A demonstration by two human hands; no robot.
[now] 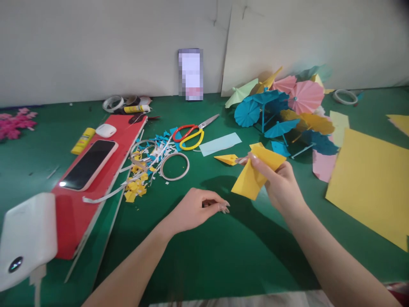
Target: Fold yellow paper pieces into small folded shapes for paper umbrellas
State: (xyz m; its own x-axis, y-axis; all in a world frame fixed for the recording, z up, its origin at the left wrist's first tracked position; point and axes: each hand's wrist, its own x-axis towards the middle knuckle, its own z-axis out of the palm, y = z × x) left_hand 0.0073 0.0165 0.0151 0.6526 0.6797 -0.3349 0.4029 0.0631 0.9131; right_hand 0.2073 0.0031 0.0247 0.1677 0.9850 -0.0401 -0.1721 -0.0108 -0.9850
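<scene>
My right hand (284, 183) is raised over the table and grips a small yellow piece of paper (246, 182) between thumb and fingers. The paper hangs tilted and looks bent. Just past those fingertips lies a small pointed, folded yellow paper piece (226, 159); whether the fingers touch it I cannot tell. My left hand (194, 211) is low over the green table, thumb and fingertips pressed together with nothing visible in them. Beyond the hands lie a pale blue paper strip (220, 144) and scissors (191, 135) with red and yellow handles.
Paper umbrellas (268, 106) crowd the back right; a large yellow sheet (370, 187) lies right. Paper scraps (137, 187) and a tape roll (174, 166) are left of centre. A phone (89, 164) lies on a red board (68, 230), near a white power bank (28, 238).
</scene>
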